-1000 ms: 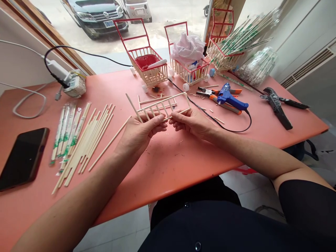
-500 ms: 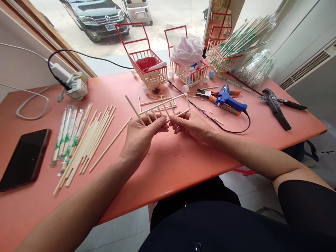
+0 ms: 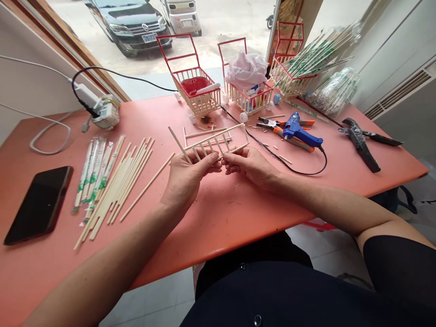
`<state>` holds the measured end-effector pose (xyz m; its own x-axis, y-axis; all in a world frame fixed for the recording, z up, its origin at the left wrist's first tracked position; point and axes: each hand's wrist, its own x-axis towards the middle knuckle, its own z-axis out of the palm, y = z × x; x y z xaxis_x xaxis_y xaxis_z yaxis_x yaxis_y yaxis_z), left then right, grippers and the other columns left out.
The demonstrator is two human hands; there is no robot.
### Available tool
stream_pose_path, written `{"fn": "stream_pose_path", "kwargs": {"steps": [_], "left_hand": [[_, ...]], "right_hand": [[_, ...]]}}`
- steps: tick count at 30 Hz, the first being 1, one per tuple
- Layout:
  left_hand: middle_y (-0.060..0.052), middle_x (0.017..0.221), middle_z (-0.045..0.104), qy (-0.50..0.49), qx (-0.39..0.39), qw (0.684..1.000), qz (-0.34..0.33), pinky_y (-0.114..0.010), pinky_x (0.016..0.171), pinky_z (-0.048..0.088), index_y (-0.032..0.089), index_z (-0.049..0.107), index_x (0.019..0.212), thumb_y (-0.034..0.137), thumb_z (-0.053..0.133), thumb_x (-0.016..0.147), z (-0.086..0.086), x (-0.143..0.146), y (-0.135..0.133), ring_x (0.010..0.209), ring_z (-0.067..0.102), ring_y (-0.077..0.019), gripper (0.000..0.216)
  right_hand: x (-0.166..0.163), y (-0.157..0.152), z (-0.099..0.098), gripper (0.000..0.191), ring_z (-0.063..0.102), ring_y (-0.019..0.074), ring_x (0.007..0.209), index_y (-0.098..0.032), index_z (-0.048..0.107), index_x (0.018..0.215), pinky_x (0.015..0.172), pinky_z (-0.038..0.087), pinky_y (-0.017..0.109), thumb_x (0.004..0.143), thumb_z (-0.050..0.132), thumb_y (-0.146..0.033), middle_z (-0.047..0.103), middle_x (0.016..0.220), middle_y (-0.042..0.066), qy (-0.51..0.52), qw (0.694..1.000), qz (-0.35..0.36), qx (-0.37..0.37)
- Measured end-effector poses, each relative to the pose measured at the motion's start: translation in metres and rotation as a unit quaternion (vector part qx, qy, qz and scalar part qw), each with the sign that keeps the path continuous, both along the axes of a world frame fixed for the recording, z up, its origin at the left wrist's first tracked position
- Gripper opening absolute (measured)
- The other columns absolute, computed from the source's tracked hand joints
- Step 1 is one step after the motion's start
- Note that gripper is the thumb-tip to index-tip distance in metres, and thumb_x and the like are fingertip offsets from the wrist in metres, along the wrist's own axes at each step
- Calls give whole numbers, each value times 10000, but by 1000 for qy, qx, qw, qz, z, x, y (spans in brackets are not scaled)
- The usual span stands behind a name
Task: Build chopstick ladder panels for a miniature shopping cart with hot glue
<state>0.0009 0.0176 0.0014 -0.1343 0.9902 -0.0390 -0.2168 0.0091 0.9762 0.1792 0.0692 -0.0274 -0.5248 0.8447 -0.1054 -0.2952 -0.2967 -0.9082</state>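
A small frame of chopsticks (image 3: 218, 136), with two long rails and several short slats, is held tilted above the table. My left hand (image 3: 190, 175) is closed around its near rail and left end, the thumb pressed on the wood. Right beside it, my right hand (image 3: 250, 164) pinches the same near rail between thumb and fingers. Behind the frame, other glued stick pieces (image 3: 204, 132) lie on the table. A loose chopstick (image 3: 147, 187) rests left of my left hand, near a pile of bare chopsticks (image 3: 119, 190).
On the pink table (image 3: 204, 218) lie a phone (image 3: 38, 204), wrapped chopsticks (image 3: 93, 172), a blue glue gun (image 3: 299, 131) with its cord, orange-handled pliers (image 3: 272, 123) and black-handled cutters (image 3: 361, 145). Small stick carts (image 3: 202, 102) stand along the back, by a power plug (image 3: 105, 113).
The whole view has shifted slightly, so everything sits a little lower and to the right. Both hands keep their hold on the chopstick frame.
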Motion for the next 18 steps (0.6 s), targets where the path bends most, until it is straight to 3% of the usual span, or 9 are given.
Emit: {"fn": "stream_pose_path", "kwargs": {"steps": [13,18], "left_hand": [[-12,774,744,11,-8,1000,1,-342,777,673,196,808,751,381,1022,690,0,1,-1,739,729,-166,289],[-9,771,738,9,-7,1000,4,-328,764,668,191,796,739,380,1028,682,0,2,0,731,723,-158,305]], "right_hand": [[-2,0,0,495,711,120,740,-165,849,825,764,675,256,641,1134,-526,810,822,24,-15,1000,-17,-4],[-1,1,-1,564,712,109,730,-159,853,815,756,665,243,645,1116,-629,810,826,24,-5,1000,-12,1]]}}
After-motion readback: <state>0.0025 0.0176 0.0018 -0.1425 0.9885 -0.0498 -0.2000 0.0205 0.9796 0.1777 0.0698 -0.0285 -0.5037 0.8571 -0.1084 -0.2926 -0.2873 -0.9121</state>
